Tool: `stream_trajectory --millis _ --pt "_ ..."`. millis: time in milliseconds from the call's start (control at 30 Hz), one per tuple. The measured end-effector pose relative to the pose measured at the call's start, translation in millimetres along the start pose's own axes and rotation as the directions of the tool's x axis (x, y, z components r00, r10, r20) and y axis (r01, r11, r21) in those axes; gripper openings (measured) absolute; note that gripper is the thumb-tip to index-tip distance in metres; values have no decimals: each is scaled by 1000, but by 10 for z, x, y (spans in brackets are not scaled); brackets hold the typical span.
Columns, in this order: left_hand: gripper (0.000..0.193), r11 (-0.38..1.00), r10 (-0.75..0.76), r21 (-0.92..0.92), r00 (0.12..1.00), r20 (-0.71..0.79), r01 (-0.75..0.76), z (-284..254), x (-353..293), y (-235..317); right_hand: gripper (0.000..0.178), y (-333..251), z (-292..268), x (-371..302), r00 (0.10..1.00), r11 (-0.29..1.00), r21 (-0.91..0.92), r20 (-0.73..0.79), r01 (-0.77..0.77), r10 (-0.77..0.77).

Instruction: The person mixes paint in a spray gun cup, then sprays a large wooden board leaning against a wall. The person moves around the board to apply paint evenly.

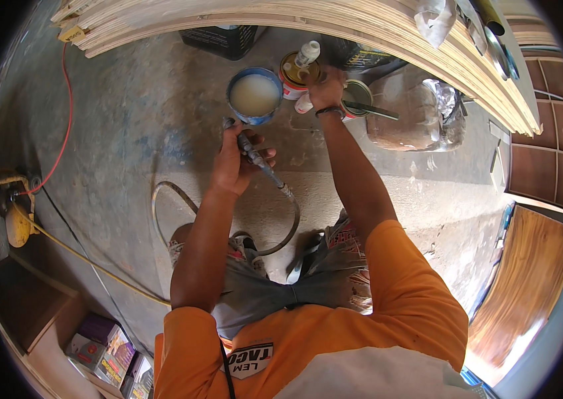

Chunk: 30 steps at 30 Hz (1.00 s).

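My left hand (229, 163) is closed on a metal spray-gun-like fitting (253, 151), its grey finish stained. A flexible hose (296, 223) runs from it and loops down past my legs. Just beyond that hand stands a blue-rimmed bucket (230, 100) of milky, pale liquid. Stretched out to the right, my right hand (326, 88) is among the cans with its fingers bent; what they grip is hidden. Beside it are a red and white can (291, 90) with a golden top, a white-capped bottle (307, 53) and an open can (359, 91) with a dark stick across it.
Stacked boards (261, 20) overhang the far side, with dark containers (218, 41) under them. A plastic-wrapped bundle (401, 113) lies right of the cans. At left are a yellow machine (19, 223), a red hose (65, 126) and a yellow hose (95, 264). A wooden panel (527, 266) leans at right.
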<state>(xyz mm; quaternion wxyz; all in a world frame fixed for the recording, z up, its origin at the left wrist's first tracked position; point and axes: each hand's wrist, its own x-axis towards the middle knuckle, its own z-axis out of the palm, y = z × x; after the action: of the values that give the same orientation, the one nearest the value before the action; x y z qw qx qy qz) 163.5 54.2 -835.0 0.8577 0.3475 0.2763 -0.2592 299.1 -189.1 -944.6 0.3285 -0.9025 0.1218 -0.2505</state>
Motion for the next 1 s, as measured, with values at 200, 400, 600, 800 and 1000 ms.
stream_trajectory --millis 200,400,600,800,1000 --pt "40 1000 -9 -23 999 50 11 -11 38 -28 44 -179 21 -179 999 990 -142 -31 -24 20" --pt "39 1000 -30 7 999 19 30 55 52 -21 41 -193 39 -139 997 986 -151 23 -73 77" --pt "39 999 -32 19 999 14 32 46 73 -36 41 -137 36 -110 999 993 -119 29 -24 28" --pt "40 999 -32 26 999 6 31 59 122 -35 37 -199 -250 -26 994 992 -76 -47 99 -102" --pt "45 997 -46 62 999 -23 47 138 259 -91 32 -570 -959 135 970 970 42 19 240 -240"
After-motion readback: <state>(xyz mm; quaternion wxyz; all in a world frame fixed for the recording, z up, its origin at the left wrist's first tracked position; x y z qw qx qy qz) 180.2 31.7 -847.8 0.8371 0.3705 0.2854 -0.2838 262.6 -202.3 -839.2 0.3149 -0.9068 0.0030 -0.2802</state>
